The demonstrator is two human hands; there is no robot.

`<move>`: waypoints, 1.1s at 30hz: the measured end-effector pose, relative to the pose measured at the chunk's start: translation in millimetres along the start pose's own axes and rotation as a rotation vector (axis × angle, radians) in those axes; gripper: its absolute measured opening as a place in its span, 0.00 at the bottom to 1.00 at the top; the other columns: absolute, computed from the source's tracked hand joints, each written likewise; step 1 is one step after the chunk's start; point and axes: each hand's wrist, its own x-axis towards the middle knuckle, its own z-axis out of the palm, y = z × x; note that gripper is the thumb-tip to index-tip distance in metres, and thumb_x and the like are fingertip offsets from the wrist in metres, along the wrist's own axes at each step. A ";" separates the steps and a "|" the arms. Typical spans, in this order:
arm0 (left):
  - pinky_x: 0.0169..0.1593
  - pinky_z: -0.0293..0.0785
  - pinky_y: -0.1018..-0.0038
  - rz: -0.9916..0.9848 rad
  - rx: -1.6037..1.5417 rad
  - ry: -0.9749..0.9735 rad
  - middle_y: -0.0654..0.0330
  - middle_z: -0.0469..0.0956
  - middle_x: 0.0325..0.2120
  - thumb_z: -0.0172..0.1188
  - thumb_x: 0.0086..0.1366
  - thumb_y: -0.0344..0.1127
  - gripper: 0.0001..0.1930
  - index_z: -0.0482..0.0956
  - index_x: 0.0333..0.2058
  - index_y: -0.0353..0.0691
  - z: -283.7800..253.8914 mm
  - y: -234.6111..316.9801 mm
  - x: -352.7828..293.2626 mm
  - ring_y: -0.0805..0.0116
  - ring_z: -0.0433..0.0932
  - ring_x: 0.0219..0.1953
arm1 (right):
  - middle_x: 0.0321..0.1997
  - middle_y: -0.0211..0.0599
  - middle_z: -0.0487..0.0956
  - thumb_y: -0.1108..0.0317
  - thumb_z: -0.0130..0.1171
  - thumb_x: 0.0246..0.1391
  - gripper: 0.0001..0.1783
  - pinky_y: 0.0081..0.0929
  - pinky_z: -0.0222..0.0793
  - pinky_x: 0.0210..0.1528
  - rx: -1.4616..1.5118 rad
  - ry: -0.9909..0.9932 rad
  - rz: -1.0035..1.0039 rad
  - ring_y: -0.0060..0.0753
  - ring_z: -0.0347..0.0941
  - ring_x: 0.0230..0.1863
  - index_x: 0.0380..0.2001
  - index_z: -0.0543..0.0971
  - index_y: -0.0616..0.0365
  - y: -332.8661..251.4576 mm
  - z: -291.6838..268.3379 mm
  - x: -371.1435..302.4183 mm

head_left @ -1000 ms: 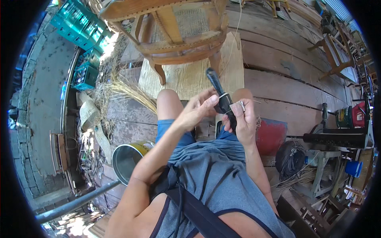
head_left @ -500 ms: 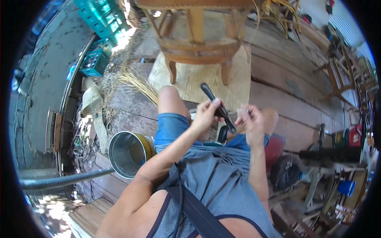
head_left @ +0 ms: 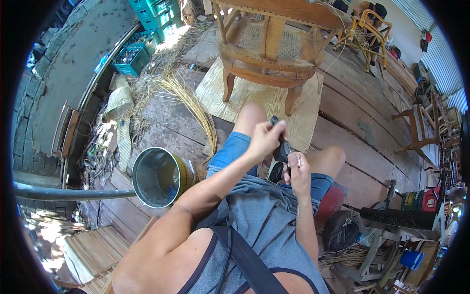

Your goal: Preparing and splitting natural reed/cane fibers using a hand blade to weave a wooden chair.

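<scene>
In front of my lap I hold a long, slim black hand tool (head_left: 283,150); its exact kind is hard to make out. My left hand (head_left: 267,141) is closed round its upper part, with the rounded black end showing past the fingers. Lower down, my right hand (head_left: 300,172) is closed on the other end, thumb pressed over it. Beyond my knees stands a wooden chair (head_left: 267,73) with curved legs, a studded back and a woven cane seat (head_left: 293,46). A plywood sheet (head_left: 209,93) lies beneath it.
Left of my knee lies a bundle of cane strips (head_left: 196,110), near an open metal bucket (head_left: 146,179) and a grey pole (head_left: 73,194). Woven cane webbing (head_left: 119,104) and green crates (head_left: 131,62) are farther left. At far right are a person (head_left: 364,7), a rattan chair (head_left: 387,34) and a wooden chair (head_left: 416,130).
My right hand has come in from apart and closed on the tool's lower end. The tool now stands steeper. The view has shifted, so the chair appears farther right.
</scene>
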 end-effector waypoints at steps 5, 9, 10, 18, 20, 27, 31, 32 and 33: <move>0.25 0.71 0.82 0.186 -0.458 0.135 0.62 0.77 0.22 0.58 0.67 0.39 0.12 0.77 0.27 0.37 -28.7 27.6 61.8 0.77 0.74 0.20 | 0.22 0.32 0.72 0.50 0.47 0.66 0.18 0.12 0.53 0.11 0.111 0.068 0.129 0.13 0.60 0.13 0.36 0.69 0.56 8.3 -8.7 -11.1; 0.34 0.76 0.79 0.363 0.025 -0.071 0.57 0.77 0.27 0.56 0.67 0.39 0.17 0.75 0.39 0.24 -43.3 27.6 99.3 0.72 0.78 0.29 | 0.23 0.34 0.74 0.52 0.45 0.67 0.18 0.14 0.54 0.11 0.218 0.169 0.154 0.15 0.62 0.12 0.37 0.69 0.57 11.3 -17.7 -16.8; 0.35 0.77 0.77 0.381 0.154 -0.102 0.54 0.77 0.31 0.56 0.67 0.40 0.18 0.73 0.42 0.25 -35.4 16.1 92.0 0.70 0.78 0.32 | 0.22 0.33 0.73 0.52 0.46 0.67 0.17 0.15 0.54 0.11 0.224 0.217 0.129 0.15 0.62 0.12 0.37 0.69 0.57 11.3 -20.4 -13.8; 0.47 0.80 0.61 -0.402 -0.560 -0.484 0.51 0.76 0.49 0.46 0.68 0.45 0.23 0.68 0.54 0.35 10.9 -32.9 17.6 0.62 0.77 0.48 | 0.24 0.35 0.77 0.61 0.47 0.67 0.12 0.17 0.60 0.13 -0.033 0.188 0.026 0.16 0.68 0.15 0.38 0.65 0.60 1.0 -24.4 23.0; 0.44 0.81 0.66 -0.434 -0.648 -0.419 0.55 0.77 0.49 0.36 0.71 0.42 0.22 0.67 0.56 0.35 9.8 -25.3 20.9 0.63 0.78 0.47 | 0.24 0.35 0.78 0.61 0.49 0.66 0.12 0.16 0.62 0.14 -0.039 0.189 0.041 0.18 0.69 0.15 0.37 0.67 0.60 8.2 -30.7 34.5; 0.36 0.82 0.71 -0.337 -0.440 -0.245 0.61 0.79 0.39 0.55 0.68 0.32 0.10 0.73 0.46 0.41 12.2 -31.0 29.6 0.71 0.80 0.38 | 0.24 0.22 0.74 0.63 0.61 0.59 0.11 0.16 0.64 0.28 -0.121 0.313 -0.120 0.14 0.66 0.25 0.35 0.79 0.61 30.3 -53.3 63.3; 0.33 0.80 0.72 -0.379 -0.291 -0.308 0.63 0.80 0.34 0.55 0.68 0.36 0.08 0.75 0.44 0.41 10.7 -31.8 26.3 0.72 0.81 0.32 | 0.22 0.19 0.72 0.61 0.62 0.58 0.12 0.09 0.55 0.18 0.372 0.220 0.116 0.04 0.60 0.19 0.34 0.81 0.60 9.0 -66.4 58.0; 0.33 0.80 0.72 -0.379 -0.292 -0.311 0.63 0.80 0.34 0.55 0.68 0.36 0.08 0.75 0.44 0.41 11.2 -28.7 24.3 0.72 0.81 0.32 | 0.22 0.19 0.72 0.61 0.62 0.58 0.12 0.09 0.55 0.18 0.370 0.222 0.115 0.04 0.60 0.19 0.34 0.81 0.60 9.2 -65.3 58.4; 0.29 0.79 0.75 -0.431 -0.359 -0.343 0.63 0.80 0.31 0.55 0.68 0.36 0.08 0.76 0.41 0.39 13.6 -21.6 20.6 0.73 0.80 0.29 | 0.25 0.21 0.73 0.63 0.62 0.58 0.11 0.10 0.59 0.21 0.335 0.194 0.090 0.07 0.63 0.20 0.34 0.81 0.61 9.2 -65.3 59.1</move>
